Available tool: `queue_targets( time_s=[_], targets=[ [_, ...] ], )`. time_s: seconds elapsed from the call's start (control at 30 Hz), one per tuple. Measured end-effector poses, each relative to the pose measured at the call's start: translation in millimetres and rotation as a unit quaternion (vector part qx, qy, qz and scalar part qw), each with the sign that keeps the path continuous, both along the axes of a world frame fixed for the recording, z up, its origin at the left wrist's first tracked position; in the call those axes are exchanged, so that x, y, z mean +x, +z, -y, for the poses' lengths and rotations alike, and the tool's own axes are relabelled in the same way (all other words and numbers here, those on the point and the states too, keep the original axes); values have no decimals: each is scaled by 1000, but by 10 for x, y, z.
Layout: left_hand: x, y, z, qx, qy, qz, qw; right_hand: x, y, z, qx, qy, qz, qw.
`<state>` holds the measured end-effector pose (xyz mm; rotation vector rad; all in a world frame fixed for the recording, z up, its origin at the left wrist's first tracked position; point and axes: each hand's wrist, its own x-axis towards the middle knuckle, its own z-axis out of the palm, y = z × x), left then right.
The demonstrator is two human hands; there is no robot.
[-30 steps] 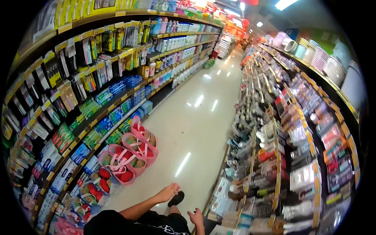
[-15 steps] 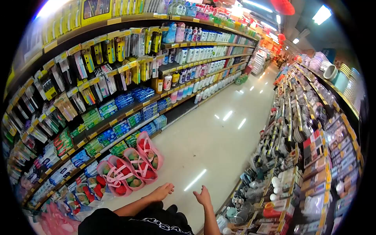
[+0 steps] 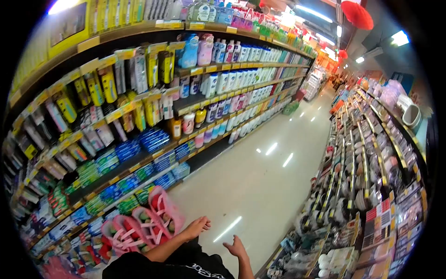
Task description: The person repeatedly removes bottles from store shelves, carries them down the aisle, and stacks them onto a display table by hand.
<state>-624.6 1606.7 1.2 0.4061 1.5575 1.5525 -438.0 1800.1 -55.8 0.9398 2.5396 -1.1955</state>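
Note:
My left hand [image 3: 197, 228] hangs in front of my body over the aisle floor with its fingers loosely stretched, and nothing shows in it. To its right, my right hand [image 3: 237, 248] is also bare, its thumb and fingers apart. Neither hand touches any goods. Nearest to my left hand is a group of pink bags [image 3: 168, 209] with pale pink straps and red and green items inside. They stand on the floor against the lower left shelf, partly behind my left forearm.
Left shelves carry toothpaste boxes [image 3: 155, 139], hanging toothbrush packs [image 3: 109, 83] and shampoo bottles [image 3: 224, 81]. The shiny aisle floor [image 3: 251, 181] runs forward to the far end. A long rack of packaged small goods [image 3: 357, 162] lines the right side. Red lanterns [image 3: 357, 15] hang overhead.
The view has moved forward along the aisle and turned slightly, so the left shelves and pink bags sit farther left. Both hands remain in front of me, with nothing taken.

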Motion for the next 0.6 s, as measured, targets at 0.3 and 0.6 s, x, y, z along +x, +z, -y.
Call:
queue_targets(
  time_s=[0.3,0.6],
  targets=[
    [-1694,454,-1132,33,23,-79,996,-1063,185,-1150,-6,-116,14,993],
    [-2437,226,-2226,-16,94,-46,994,-2566,-199,-2856,31,-23,-28,999]
  ],
)
